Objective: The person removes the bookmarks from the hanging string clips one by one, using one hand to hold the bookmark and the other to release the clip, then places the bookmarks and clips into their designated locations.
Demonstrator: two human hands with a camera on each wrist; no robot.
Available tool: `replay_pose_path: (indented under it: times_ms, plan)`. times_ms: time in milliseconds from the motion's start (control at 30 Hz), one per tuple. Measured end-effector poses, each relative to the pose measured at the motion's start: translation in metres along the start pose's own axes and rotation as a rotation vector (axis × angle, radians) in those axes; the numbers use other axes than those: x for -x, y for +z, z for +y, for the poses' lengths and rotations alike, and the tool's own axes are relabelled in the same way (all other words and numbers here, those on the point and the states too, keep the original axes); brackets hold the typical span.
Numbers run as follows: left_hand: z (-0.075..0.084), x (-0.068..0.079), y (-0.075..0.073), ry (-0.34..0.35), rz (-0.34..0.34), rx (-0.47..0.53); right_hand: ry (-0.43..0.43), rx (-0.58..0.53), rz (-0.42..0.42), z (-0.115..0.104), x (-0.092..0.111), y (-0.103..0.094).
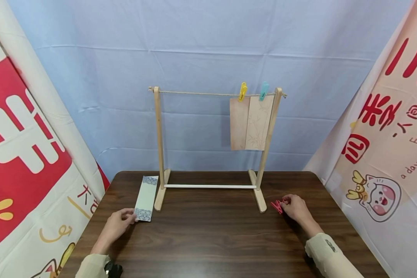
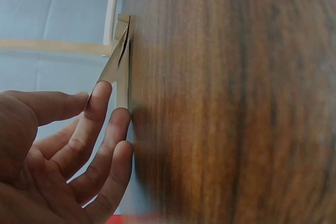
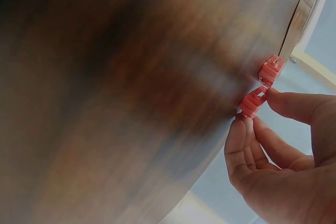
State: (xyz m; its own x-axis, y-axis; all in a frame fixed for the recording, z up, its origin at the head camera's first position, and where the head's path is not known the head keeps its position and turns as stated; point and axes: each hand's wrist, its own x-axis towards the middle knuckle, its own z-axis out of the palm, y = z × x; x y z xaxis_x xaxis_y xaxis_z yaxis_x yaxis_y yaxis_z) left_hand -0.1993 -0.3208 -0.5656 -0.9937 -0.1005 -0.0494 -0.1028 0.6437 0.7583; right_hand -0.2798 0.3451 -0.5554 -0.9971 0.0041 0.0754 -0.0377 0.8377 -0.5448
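At the table's left, my left hand (image 1: 117,226) pinches the near end of a pale bookmark-like card (image 1: 146,199) with blue patterned ends. In the left wrist view the thumb and a finger hold the card's edge (image 2: 109,69), and that edge is raised off the table. On the right, my right hand (image 1: 296,208) pinches a red plastic clothespin (image 1: 277,207) between thumb and fingers, low at the tabletop. Two red blocks (image 3: 271,70) show in the right wrist view; whether they belong to one clothespin or two, I cannot tell.
A wooden rack (image 1: 158,135) stands at the back of the dark table (image 1: 208,231), a cord (image 1: 198,93) strung across its top. Near its right post, a yellow clothespin (image 1: 243,92) and a teal clothespin (image 1: 264,91) hold beige paper (image 1: 257,127). A white bar (image 1: 208,186) joins the feet.
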Motion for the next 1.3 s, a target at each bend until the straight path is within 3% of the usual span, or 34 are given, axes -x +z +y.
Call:
replay_pose_path:
  times_ms: [933,1300]
  plan:
    - [0.004,0.0,0.002,-0.028,0.034,-0.059,-0.027,-0.005,0.035,-0.001,0.0,-0.001]
    - [0.004,0.0,0.002,-0.021,0.054,-0.103,-0.103,-0.039,0.091,-0.022,0.001,-0.004]
